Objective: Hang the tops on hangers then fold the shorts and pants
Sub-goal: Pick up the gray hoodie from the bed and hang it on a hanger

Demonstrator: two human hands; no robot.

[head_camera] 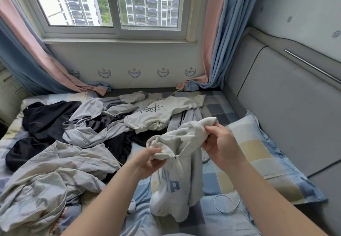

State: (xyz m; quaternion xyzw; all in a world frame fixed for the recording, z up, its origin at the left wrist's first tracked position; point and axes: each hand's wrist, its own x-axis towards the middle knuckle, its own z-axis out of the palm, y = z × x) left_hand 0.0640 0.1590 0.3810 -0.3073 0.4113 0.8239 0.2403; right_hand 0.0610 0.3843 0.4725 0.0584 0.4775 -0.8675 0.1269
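The left grip [147, 159] and right grip [219, 143] each pinch the bunched upper edge of a white top [173, 186] with blue letters, holding it up so it hangs over the bed [212, 217]. Other clothes [73, 125] lie heaped to the left.

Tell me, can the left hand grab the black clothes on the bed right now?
Probably not right away. The left hand is gripping the white hoodie together with the right hand. The black clothes lie mostly uncovered further left, so once it lets go, nothing seems to block the way.
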